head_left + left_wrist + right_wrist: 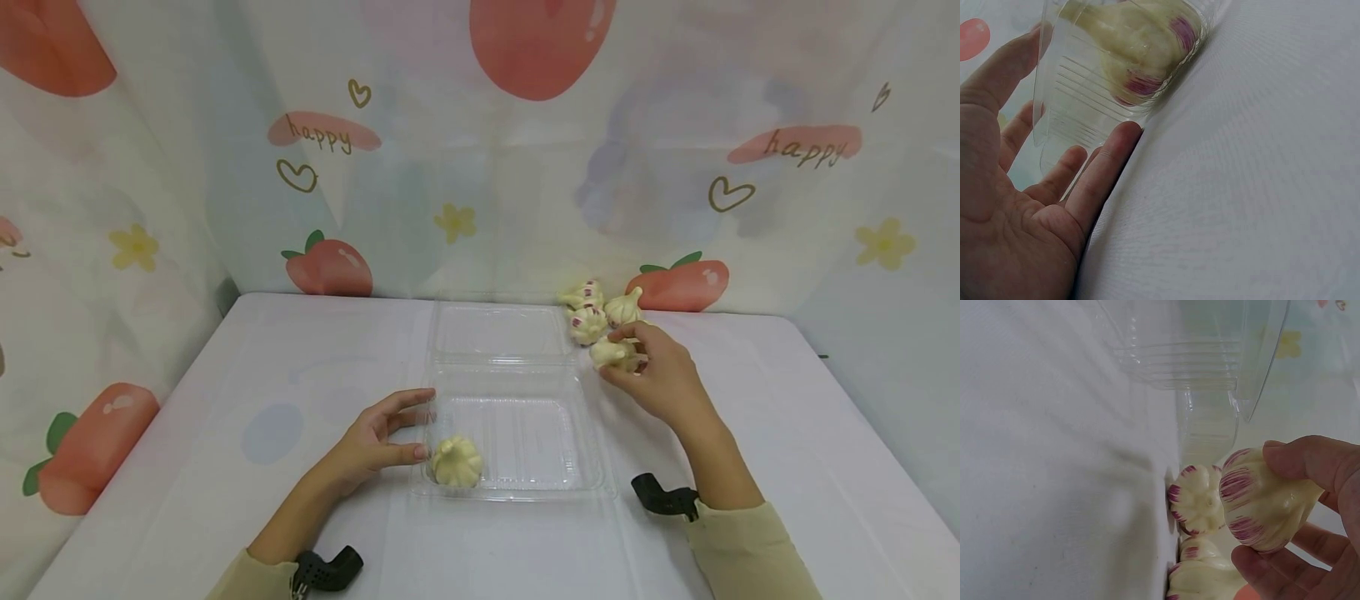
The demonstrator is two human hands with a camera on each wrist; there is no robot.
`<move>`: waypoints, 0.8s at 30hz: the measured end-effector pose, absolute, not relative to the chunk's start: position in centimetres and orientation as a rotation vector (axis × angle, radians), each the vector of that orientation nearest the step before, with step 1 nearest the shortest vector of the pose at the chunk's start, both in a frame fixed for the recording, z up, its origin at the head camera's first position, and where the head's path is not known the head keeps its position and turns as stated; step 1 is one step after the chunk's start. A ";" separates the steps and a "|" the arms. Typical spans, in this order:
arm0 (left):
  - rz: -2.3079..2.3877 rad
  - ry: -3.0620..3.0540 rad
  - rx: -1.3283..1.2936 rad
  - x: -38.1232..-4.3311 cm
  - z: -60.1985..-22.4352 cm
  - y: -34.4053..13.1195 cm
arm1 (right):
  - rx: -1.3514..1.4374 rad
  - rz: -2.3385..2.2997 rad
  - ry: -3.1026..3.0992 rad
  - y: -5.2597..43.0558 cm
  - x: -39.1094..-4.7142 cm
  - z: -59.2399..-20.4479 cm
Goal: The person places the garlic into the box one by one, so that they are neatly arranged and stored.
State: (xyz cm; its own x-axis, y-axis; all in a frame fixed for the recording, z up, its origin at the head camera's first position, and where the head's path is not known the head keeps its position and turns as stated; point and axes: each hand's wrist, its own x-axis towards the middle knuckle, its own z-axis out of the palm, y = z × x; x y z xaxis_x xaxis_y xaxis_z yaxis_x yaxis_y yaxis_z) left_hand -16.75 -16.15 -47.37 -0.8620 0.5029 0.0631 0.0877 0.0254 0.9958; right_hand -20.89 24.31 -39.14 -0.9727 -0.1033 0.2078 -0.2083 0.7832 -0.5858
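Note:
A clear plastic clamshell box (517, 487) lies with its lid (502, 333) folded back on the white table. One garlic bulb (457, 462) sits in the box's front left corner; purple streaks show on it in the left wrist view. My left hand (378, 437) is at the box's left side, fingers fairly straight, fingertips touching the wall. My right hand (660, 375) pinches another garlic bulb (1266, 503) between thumb and fingers, to the right of the lid. In the right wrist view this bulb appears raised off the table.
Several more garlic bulbs (587, 323) are clustered at the table's back edge, right of the lid. A patterned cloth (495, 183) hangs behind the table (322, 358). Black devices (663, 496) are strapped at both wrists.

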 end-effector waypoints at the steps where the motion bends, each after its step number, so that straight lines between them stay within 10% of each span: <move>1: 1.906 2.000 0.605 -16.7 -47.4 -16.2 | 0.253 0.953 -2.803 24.2 -20.8 -39.1; 24: 1.902 2.012 0.607 -16.7 -47.3 -16.1 | 0.344 0.910 -2.709 22.9 -20.0 -37.7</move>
State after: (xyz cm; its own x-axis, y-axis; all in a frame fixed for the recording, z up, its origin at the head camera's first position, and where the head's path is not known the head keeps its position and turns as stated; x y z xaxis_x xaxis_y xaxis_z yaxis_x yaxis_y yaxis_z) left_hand -16.66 -16.10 -47.25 -0.8638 0.4996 0.0658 0.0938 0.0310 0.9951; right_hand -20.02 22.86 -37.71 -0.9375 -0.1391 0.3189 -0.3034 0.7755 -0.5536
